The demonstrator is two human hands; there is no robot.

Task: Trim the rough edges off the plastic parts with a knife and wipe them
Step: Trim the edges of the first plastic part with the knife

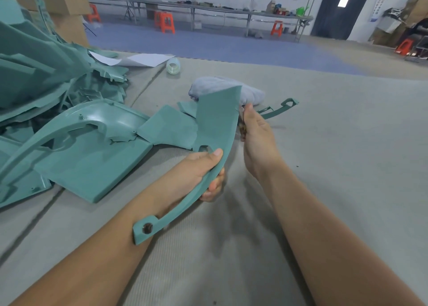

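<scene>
My left hand [203, 173] grips a long curved teal plastic part [215, 122] near its middle, thumb on top, holding it up off the mat. My right hand [254, 134] is curled round a small knife [242, 129], mostly hidden in the fist, and its tip sits against the part's right edge. A grey cloth [250, 95] lies bunched on the mat just behind the part. A thin teal strip [278, 110] lies to the right of the cloth.
A heap of teal plastic parts [46, 78] fills the left side, with a large flat panel [92, 162] nearest me. A roll of clear tape [173, 66] and white paper [148, 59] lie farther back. Cardboard boxes [69, 4] stand behind the heap. Grey mat [324, 143] spreads right.
</scene>
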